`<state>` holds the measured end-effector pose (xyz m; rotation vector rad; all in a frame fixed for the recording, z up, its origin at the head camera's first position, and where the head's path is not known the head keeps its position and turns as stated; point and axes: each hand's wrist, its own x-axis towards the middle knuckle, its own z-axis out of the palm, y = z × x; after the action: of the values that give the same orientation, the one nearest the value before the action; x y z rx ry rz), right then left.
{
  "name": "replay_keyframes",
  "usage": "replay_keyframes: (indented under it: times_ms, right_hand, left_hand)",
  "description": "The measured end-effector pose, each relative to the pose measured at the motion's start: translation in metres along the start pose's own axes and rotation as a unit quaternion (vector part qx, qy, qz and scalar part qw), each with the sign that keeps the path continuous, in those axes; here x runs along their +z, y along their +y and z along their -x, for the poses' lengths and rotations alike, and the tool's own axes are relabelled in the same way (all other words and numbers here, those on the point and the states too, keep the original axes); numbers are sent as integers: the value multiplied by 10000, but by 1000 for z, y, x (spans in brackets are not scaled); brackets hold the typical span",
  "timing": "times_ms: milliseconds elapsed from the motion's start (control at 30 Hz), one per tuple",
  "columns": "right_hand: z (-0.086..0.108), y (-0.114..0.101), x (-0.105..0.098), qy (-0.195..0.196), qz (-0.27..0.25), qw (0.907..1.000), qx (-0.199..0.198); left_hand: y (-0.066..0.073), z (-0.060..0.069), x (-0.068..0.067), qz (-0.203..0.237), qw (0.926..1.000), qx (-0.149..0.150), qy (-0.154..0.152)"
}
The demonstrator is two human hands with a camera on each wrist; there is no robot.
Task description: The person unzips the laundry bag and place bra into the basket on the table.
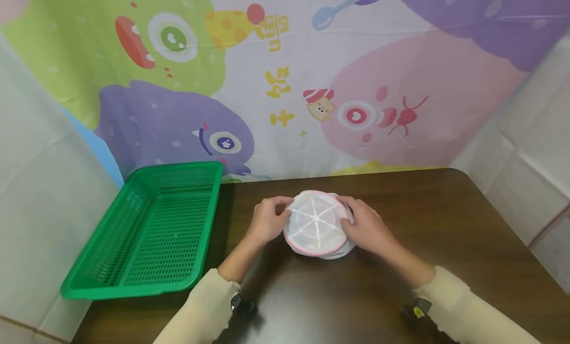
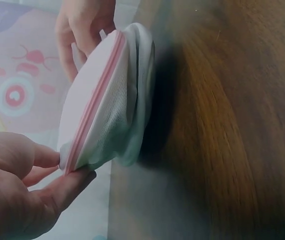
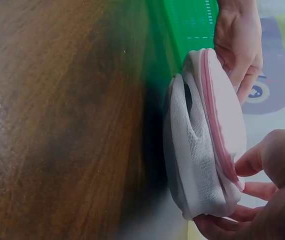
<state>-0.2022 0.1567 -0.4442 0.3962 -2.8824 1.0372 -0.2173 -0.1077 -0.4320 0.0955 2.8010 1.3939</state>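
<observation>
A round white mesh pouch point(image 1: 316, 220) is held between the two hands. Its pink edge point(image 2: 95, 102) is pinched narrowly between thumb and fingers of the left hand point(image 1: 268, 219). The opposite side is gripped by the right hand point(image 1: 367, 226), whose fingers are spread wider over edge and mesh. Below the fingers the brown table point(image 1: 445, 235) is seen; left of the left fingers, a green basket point(image 1: 216, 195) is placed.

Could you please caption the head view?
Left hand and right hand hold a mesh bag beside a green basket.
</observation>
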Motion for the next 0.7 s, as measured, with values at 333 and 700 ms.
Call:
replay_keyframes:
  times_ms: [333, 700]
  right_hand:
    - [-12, 5, 7, -24, -196, 9997, -168]
    - [-22, 7, 10, -17, -256, 9992, -309]
  left_hand:
    - [-2, 11, -4, -106, 9999, -48, -111]
    - [-3, 27, -8, -192, 9998, -17, -61]
